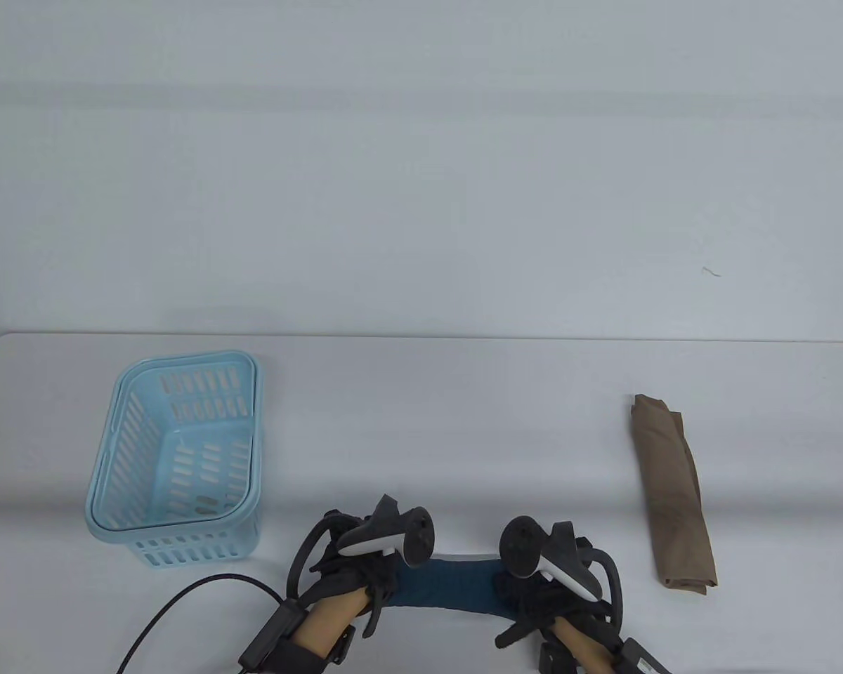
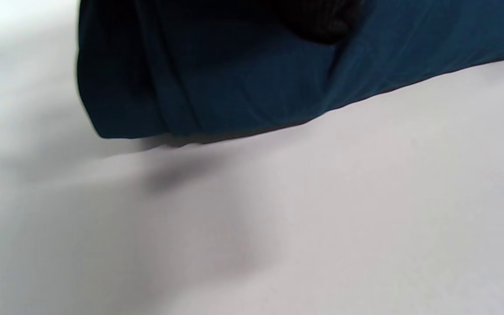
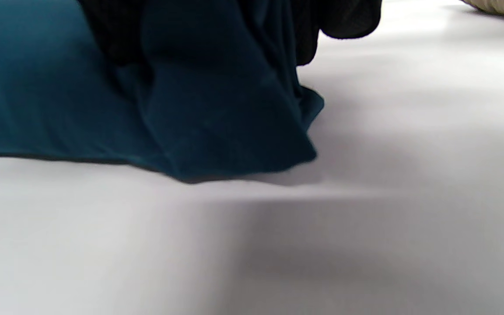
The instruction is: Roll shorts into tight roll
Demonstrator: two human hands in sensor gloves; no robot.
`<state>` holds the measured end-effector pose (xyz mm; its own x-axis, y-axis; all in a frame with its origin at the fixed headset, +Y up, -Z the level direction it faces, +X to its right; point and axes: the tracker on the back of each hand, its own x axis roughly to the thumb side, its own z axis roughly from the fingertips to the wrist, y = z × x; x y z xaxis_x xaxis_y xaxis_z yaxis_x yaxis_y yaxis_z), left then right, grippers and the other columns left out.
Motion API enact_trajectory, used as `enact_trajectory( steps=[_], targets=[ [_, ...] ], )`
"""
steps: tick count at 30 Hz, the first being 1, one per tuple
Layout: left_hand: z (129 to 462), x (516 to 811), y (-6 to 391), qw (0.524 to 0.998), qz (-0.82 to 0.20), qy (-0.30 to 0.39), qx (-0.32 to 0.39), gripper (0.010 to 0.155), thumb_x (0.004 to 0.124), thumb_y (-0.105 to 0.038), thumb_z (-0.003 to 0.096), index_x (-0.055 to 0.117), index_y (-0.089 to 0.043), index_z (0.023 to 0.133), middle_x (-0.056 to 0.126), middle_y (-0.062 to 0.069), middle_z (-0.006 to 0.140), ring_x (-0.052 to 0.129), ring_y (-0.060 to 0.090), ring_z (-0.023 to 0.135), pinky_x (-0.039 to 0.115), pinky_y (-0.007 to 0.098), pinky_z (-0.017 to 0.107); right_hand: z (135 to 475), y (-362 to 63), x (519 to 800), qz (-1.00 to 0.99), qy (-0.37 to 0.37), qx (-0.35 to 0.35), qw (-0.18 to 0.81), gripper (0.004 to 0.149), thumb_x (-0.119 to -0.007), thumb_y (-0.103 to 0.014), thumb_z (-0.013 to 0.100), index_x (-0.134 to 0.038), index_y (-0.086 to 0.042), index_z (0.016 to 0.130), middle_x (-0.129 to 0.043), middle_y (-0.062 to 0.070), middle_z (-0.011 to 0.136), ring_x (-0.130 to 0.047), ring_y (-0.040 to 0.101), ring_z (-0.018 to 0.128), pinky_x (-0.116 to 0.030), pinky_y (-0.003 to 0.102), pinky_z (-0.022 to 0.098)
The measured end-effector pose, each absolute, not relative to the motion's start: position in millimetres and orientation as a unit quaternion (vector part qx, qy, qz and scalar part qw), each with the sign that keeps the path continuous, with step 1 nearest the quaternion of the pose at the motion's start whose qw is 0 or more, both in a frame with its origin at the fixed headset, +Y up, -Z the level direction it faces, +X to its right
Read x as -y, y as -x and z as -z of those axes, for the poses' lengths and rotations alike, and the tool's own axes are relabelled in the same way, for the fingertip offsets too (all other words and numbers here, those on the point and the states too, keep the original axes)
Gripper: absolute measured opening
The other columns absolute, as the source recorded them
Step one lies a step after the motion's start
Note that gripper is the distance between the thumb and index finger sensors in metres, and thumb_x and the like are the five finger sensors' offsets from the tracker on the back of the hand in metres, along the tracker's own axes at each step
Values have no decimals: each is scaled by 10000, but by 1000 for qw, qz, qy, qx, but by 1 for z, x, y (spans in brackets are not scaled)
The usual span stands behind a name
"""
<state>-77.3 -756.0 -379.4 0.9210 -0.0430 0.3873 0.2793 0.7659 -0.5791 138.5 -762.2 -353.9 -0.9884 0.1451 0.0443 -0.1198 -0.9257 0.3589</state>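
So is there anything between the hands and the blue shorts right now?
Nothing visible. The left hand and right hand are already on opposite ends of the shorts; the basket and tan cloth lie off to the sides.

The shorts (image 1: pixel 456 583) are a dark teal-blue, plain — no print on them. Basket (image 1: pixel 175 456) is pale sky blue with slotted walls, and the folded cloth (image 1: pixel 673 491) on the right is a flat brown-khaki. Gloves (image 1: pixel 348 562) are black, trackers (image 1: pixel 393 537) black and white — all on a white table (image 1: pixel 464 435).
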Motion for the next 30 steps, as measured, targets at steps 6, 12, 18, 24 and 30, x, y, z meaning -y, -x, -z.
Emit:
enact_trajectory(
  steps=[6, 12, 18, 24, 30],
  targets=[
    [399, 760, 86, 935, 44, 321, 141, 748, 634, -365, 505, 380, -87, 1152, 374, 315, 1179, 446, 586, 1066, 236, 790, 650, 362, -142, 770, -982, -21, -173, 76, 673, -668, -451, 460, -564, -119, 1037, -514, 176, 1099, -460, 456, 1002, -265, 746, 689],
    [382, 734, 106, 954, -21, 232, 186, 709, 615, -368, 550, 386, -58, 1146, 394, 316, 1171, 479, 580, 1055, 268, 782, 648, 354, -149, 756, -982, -56, -140, 110, 634, -668, -379, 489, -537, -125, 1055, -493, 168, 1125, -472, 447, 1018, -348, 716, 700],
    [342, 703, 134, 964, -55, 137, 221, 698, 607, -366, 558, 396, -52, 1143, 395, 323, 1168, 476, 587, 1051, 273, 783, 644, 330, -140, 740, -971, -170, -102, 136, 632, -662, -336, 502, -455, -186, 1080, -397, 99, 1169, -393, 414, 1076, -352, 689, 727],
    [311, 698, 149, 964, -77, 93, 237, 686, 605, -366, 561, 416, -52, 1140, 403, 323, 1167, 481, 589, 1049, 274, 786, 641, 307, -102, 748, -940, -296, -151, 78, 607, -664, -311, 505, -471, -225, 1074, -321, 50, 1186, -309, 410, 1100, -323, 692, 738],
    [305, 705, 157, 963, -91, 84, 239, 682, 604, -364, 561, 422, -49, 1138, 397, 331, 1164, 473, 595, 1045, 269, 789, 635, 303, -88, 765, -937, -299, -179, 4, 591, -653, -323, 507, -490, -236, 1068, -142, 59, 1159, -211, 446, 1077, -326, 682, 736]
  ],
)
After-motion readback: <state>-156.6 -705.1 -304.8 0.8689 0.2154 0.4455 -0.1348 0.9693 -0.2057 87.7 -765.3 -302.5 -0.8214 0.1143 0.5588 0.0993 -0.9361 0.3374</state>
